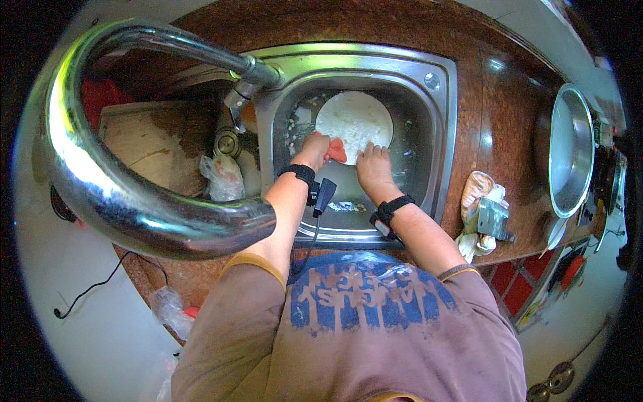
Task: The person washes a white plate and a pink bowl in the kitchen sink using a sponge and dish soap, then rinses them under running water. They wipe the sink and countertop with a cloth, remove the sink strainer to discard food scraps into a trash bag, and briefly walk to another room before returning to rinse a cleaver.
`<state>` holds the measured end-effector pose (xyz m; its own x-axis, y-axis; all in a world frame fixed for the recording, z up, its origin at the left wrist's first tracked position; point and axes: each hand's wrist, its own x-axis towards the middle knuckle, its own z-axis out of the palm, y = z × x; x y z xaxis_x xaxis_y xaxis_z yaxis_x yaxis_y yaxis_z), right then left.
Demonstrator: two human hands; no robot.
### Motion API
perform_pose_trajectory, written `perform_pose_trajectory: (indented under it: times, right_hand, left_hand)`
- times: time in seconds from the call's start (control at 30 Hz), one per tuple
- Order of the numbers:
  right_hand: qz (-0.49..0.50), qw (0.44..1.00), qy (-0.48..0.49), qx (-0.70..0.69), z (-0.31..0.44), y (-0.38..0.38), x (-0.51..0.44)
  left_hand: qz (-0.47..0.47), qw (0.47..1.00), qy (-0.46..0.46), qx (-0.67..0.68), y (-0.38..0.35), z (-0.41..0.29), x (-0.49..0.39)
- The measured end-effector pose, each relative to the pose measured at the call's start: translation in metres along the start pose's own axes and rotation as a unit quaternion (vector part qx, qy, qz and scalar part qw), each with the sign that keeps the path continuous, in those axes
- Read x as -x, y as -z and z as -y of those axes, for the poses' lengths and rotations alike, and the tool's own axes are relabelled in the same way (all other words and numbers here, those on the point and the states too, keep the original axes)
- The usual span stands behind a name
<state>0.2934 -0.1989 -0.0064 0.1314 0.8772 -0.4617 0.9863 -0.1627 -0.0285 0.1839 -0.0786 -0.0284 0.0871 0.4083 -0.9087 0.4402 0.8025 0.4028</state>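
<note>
A round white bowl [354, 118] with pale, lumpy contents sits inside the steel sink basin [419, 115]. My left hand [315, 151] grips a soft orange-red piece [337, 150] at the bowl's lower left edge; whether it is food or cloth is unclear. Curled over the lower right rim of the bowl are the fingers of my right hand [374, 168]. Pale scraps [294, 129] lie along the basin's left side, and a crumpled silvery scrap [346, 206] is near its front. The large chrome faucet [150, 221] arches in from the left, hiding part of my left arm.
Left of the sink are a wooden cutting board [145, 135] and a clear plastic bag [222, 176]. On the right counter lie a bunched cloth [476, 191], a cleaver-like metal blade [492, 218] and a wide steel basin [570, 151]. A black cable [309, 246] hangs by my left wrist.
</note>
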Motion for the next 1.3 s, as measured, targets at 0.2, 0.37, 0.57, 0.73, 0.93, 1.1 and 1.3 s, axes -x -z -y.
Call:
perform_pose_trajectory:
  times: [0.2, 0.37, 0.57, 0.73, 0.93, 1.1, 1.3]
  right_hand:
    - [-0.042, 0.975, 0.094, -0.197, -0.013, 0.044, 0.016]
    - [-0.131, 0.835, 0.061, -0.531, -0.031, 0.080, 0.028]
    - [0.011, 0.555, -0.063, -0.830, -0.035, 0.099, 0.058]
    - [0.006, 0.496, -0.027, -0.868, -0.033, 0.115, 0.083]
    - [-0.037, 0.480, -0.029, -0.876, -0.031, 0.143, 0.096]
    - [-0.047, 0.574, -0.033, -0.817, -0.021, 0.173, 0.104]
    - [-0.056, 0.605, 0.064, -0.791, 0.004, 0.216, 0.104]
  left_hand:
    - [-0.053, 0.966, -0.161, 0.193, 0.002, -0.015, 0.034]
    - [0.048, 0.945, -0.255, 0.198, 0.025, -0.032, 0.099]
    - [-0.109, 0.701, -0.623, -0.330, -0.028, 0.001, 0.157]
    - [-0.135, 0.841, -0.498, -0.166, -0.035, -0.024, 0.142]
    - [0.152, 0.981, -0.109, -0.049, 0.017, -0.031, 0.106]
    - [-0.208, 0.800, -0.445, -0.344, 0.038, -0.012, 0.133]
    - [-0.373, 0.527, -0.654, -0.395, 0.100, -0.066, 0.173]
